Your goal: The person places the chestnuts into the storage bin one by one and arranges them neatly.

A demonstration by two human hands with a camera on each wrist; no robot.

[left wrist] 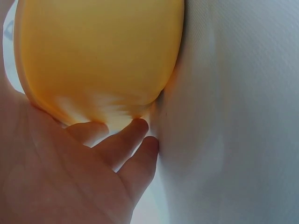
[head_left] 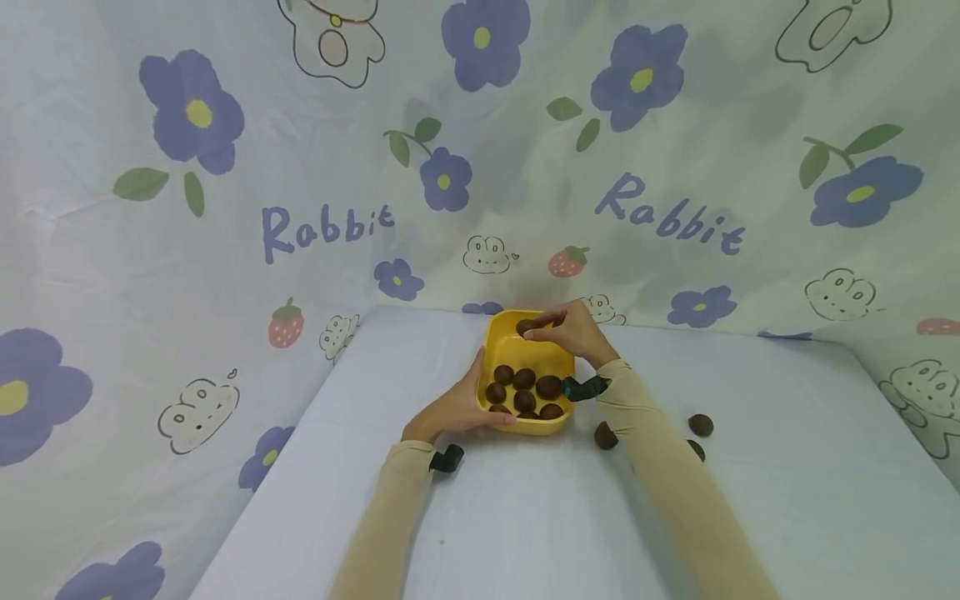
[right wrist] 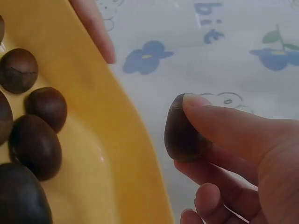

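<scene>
In the head view a yellow plastic box (head_left: 534, 427) sits on the white table, with several dark brown eggs (head_left: 524, 401) inside, mostly at its near end. My left hand (head_left: 457, 406) grips the box at its near left corner, thumb along the near rim. In the left wrist view its fingertips (left wrist: 140, 125) rest at the outside of the yellow wall (left wrist: 100, 51). Over the far end of the box, my right hand (head_left: 576, 335) pinches one dark brown egg (right wrist: 180, 133) between thumb and fingers. One egg (right wrist: 19, 70) in the box shows a cracked shell.
A few more brown eggs lie on the table right of the box: one egg (head_left: 605, 435) beside the right forearm, another egg (head_left: 701, 425) farther right, and one partly hidden by the sleeve (head_left: 660, 458). A patterned cloth (head_left: 480, 167) with flowers and rabbits hangs behind the table.
</scene>
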